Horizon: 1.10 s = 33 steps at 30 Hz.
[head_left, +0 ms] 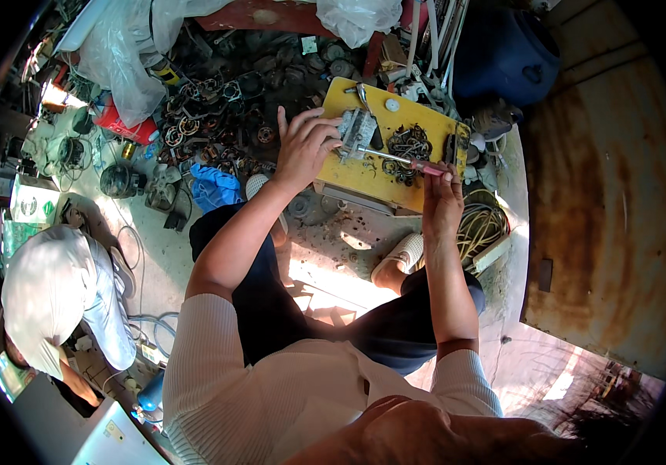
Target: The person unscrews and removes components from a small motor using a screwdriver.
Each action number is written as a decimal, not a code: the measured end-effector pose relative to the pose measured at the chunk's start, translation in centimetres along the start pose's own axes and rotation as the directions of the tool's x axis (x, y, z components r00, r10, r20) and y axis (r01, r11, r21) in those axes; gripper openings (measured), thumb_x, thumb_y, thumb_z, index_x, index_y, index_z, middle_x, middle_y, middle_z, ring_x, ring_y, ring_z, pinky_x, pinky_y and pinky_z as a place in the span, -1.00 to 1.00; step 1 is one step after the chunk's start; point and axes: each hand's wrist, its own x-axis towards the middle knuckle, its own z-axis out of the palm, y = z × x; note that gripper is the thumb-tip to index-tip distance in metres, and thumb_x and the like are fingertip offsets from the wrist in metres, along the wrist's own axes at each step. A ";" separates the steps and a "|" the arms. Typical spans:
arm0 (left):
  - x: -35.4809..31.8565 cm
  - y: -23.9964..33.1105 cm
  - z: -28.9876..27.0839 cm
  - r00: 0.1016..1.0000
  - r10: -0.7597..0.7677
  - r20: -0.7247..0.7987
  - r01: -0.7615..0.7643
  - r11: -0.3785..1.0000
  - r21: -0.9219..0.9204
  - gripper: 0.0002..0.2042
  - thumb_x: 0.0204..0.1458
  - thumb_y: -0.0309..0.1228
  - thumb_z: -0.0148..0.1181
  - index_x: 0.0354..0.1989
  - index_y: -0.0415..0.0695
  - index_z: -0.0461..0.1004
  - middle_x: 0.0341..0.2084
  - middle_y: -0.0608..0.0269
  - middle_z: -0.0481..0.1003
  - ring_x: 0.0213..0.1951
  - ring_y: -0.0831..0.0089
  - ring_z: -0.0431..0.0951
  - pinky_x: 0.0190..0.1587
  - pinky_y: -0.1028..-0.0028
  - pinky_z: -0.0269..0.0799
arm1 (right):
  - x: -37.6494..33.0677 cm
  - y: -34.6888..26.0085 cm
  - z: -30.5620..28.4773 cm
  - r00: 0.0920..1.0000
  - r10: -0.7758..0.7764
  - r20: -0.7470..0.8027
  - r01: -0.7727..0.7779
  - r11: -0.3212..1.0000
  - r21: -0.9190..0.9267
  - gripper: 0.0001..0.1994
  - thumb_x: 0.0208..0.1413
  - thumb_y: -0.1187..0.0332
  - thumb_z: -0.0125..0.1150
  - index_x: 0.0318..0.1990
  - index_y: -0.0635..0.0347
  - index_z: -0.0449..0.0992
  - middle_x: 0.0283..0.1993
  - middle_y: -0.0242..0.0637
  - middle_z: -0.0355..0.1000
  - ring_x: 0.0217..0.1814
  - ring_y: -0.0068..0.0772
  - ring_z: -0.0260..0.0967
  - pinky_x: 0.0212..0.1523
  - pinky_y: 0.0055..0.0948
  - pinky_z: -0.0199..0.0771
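A rust-streaked metal panel fills three o'clock. At eleven o'clock spreads a heap of dark motor parts; between eight and nine, a bent-over co-worker. A blue plastic drum stands between one and two o'clock, and the yellow worktop lies at one, just beyond the person's knees.

The hands are apart, on either side of the worktop's middle. The left hand has its fingertips at the left side of a grey metal casing; whether they squeeze it, I cannot tell. The right hand is closed round the red handle of a screwdriver.

The casing sits towards nine o'clock on the worktop: between two and three from the left hand, the nearer one, and at ten from the right. The screwdriver's long axis points between nine and ten, its tip end at the casing, its shaft passing over small dark parts. A white disc lies at twelve.
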 end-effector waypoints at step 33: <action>0.0 -0.3 0.1 1.000 0.004 0.003 -0.004 1.000 -0.002 -0.87 0.04 -0.30 0.25 -0.28 0.01 0.46 -0.06 0.56 0.49 0.17 0.33 0.33 0.35 -0.24 -0.28 | -1.6 0.1 0.9 0.998 -0.061 0.036 0.062 0.998 -0.032 -0.61 0.35 0.29 -0.02 0.28 0.13 0.24 0.16 -0.30 0.35 0.18 -0.34 0.37 0.24 -0.29 0.40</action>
